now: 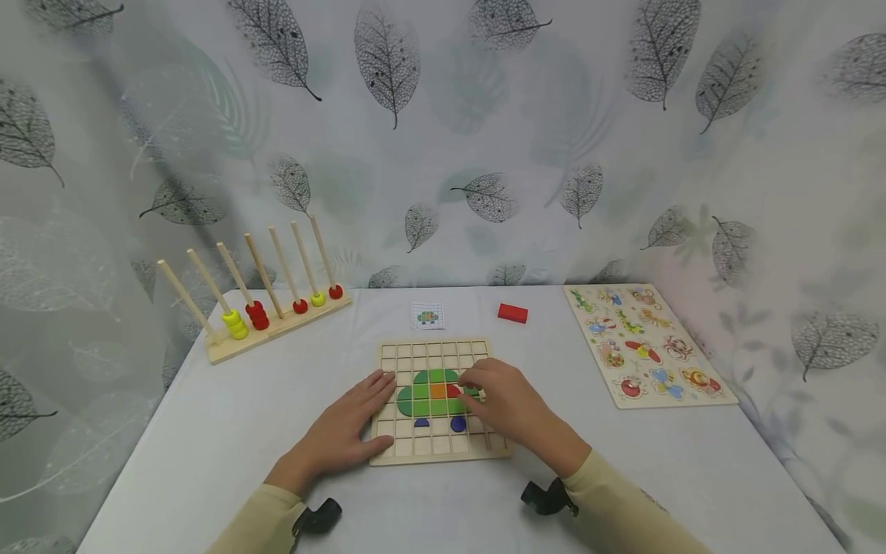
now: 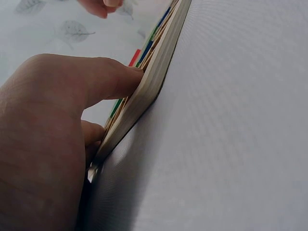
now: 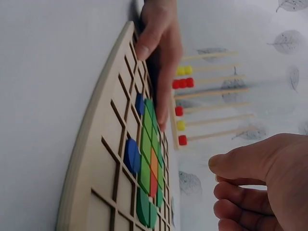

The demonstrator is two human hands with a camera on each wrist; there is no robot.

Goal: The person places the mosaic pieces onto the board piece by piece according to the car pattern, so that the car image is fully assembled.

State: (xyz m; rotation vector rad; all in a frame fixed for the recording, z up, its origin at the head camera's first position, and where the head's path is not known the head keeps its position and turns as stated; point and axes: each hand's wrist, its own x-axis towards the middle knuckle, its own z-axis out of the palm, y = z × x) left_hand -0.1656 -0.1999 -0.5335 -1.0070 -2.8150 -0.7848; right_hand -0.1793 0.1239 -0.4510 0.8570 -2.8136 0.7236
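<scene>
Rods, seven of them, stand in a wooden rack (image 1: 277,327) at the far left of the white table (image 1: 208,446), with beads at their feet: two yellow, two red, then one red, one yellow, one red. Nearer the middle, the left hand (image 1: 346,431) lies flat with straight fingers (image 2: 110,79) pressing the left edge of a square wooden grid board (image 1: 436,454). This board sits at the front centre of the table, and its cells hold a turtle-like figure of green tiles (image 1: 424,394) with one orange tile (image 1: 439,390), one red tile (image 1: 453,390) and two blue tiles (image 1: 457,423) below. The right hand (image 1: 508,408) rests over the figure's right side, fingers loosely curled; whether it pinches a tile I cannot tell. Behind the board lie one small picture card (image 1: 427,315) and one red block (image 1: 512,312). At the right lies one animal puzzle board (image 1: 647,346).
</scene>
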